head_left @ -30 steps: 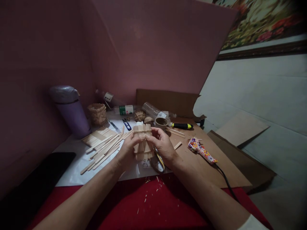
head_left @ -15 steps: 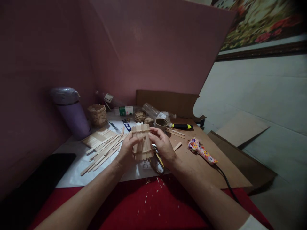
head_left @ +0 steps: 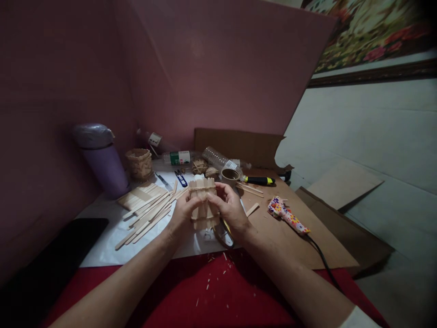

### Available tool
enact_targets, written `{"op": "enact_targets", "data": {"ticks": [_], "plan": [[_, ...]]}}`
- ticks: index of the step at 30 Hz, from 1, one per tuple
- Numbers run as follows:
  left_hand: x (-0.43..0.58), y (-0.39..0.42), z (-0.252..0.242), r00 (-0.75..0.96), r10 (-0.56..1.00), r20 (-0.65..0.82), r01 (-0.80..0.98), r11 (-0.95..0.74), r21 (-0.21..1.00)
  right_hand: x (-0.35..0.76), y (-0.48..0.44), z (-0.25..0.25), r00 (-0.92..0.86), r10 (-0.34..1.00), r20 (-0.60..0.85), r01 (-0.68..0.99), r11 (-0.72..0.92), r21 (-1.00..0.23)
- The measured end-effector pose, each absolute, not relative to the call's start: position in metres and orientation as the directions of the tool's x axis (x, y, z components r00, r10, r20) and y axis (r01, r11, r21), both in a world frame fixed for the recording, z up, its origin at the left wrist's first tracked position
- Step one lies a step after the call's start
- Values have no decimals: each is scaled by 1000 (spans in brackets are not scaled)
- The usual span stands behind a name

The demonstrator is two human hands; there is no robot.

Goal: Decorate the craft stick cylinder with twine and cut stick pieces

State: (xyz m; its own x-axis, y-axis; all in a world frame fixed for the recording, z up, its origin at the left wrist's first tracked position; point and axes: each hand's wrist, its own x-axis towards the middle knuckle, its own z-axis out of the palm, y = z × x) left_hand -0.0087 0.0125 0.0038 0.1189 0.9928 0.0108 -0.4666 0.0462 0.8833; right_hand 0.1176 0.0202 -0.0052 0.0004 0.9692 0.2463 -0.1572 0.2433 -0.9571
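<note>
Both hands hold a small upright cylinder built of wooden craft sticks (head_left: 204, 187) just above the white paper (head_left: 102, 237). My left hand (head_left: 182, 215) grips its left side with curled fingers. My right hand (head_left: 232, 209) pinches its right side, thumb on the front. Loose craft sticks (head_left: 146, 212) lie spread on the paper to the left. A pair of scissors (head_left: 223, 232) lies under my right wrist, partly hidden.
A flower-patterned glue gun (head_left: 287, 215) with a black cord rests on brown cardboard (head_left: 290, 246). Behind stand a purple flask (head_left: 102, 159), a small woven basket (head_left: 139, 163), twine balls (head_left: 200, 166), a tape roll (head_left: 230, 175), a yellow-black cutter (head_left: 259, 180) and blue snips (head_left: 180, 177). A black slab (head_left: 51, 264) lies left.
The hands shifted their grip slightly on the stick cylinder, turning it a little; it stays in the same spot above the paper.
</note>
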Motion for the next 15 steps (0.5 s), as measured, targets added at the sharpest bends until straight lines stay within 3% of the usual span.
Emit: {"op": "enact_targets", "data": {"ticks": [15], "plan": [[-10,7,10,242,970,9,-510,119,852,121,22,-4,6,966,259,-158,257,-954]]}}
